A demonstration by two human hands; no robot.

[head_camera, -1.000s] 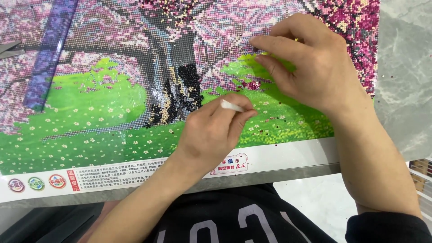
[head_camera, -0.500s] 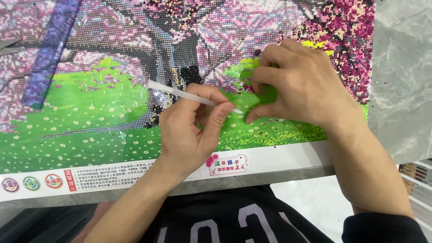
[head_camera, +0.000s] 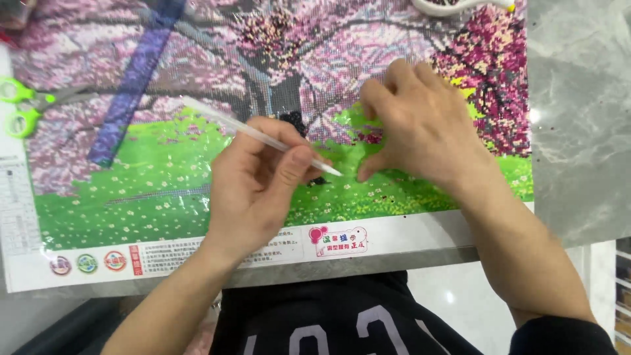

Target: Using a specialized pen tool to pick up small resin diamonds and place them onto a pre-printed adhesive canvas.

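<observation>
Head view showed the left hand [head_camera: 253,184] pinching a slim white pen [head_camera: 259,135], tip slanting down to the canvas [head_camera: 164,184]. The right hand [head_camera: 427,128] lay fingers-bent on the glossy film, gripping nothing. The beaded canvas covered a grey marbled desk [head_camera: 578,118]. Green-handled scissors [head_camera: 23,105] rested at its left edge.

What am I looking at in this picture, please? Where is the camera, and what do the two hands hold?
The camera sits on a person's head and looks down at their own bare hands. The left hand grips a thin white plastic pen. The right hand rests with its fingertips on a colourful bead-mosaic canvas of pink trees and green grass, which lies on a grey marble table. Green-handled scissors and a purple strip lie on the canvas at the left.
</observation>
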